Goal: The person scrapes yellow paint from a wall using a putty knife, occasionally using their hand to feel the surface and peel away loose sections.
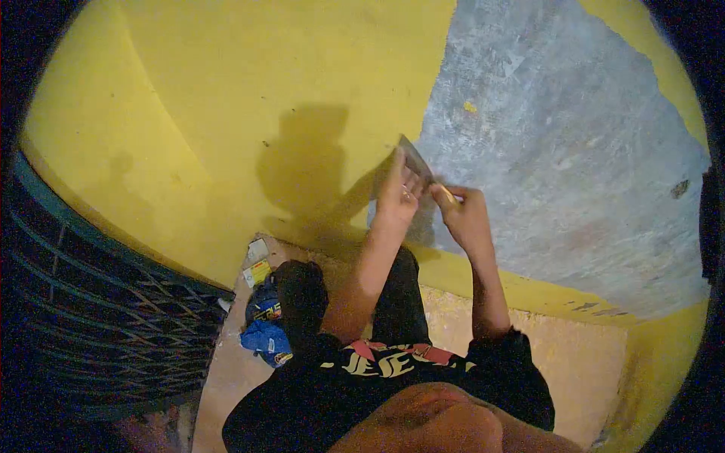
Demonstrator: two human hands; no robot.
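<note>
My right hand [461, 208] is closed around the light handle of a scraper [417, 160], whose flat dark blade points up and left. On the blade's left side is my left hand [400, 185], with its fingers along the blade and its thumb side partly hidden. Both hands are in front of a wall, near the line where yellow paint [362, 75] meets a bare grey patch [559, 151]. A small yellow fleck [470, 107] shows on the grey patch.
Dark metal lattice [113, 302] stands at the left. Blue bags [266, 337] and a small yellow-white packet [258, 272] lie on the pale floor [529, 340] beside my legs. A dark edge [711, 226] borders the wall at the far right.
</note>
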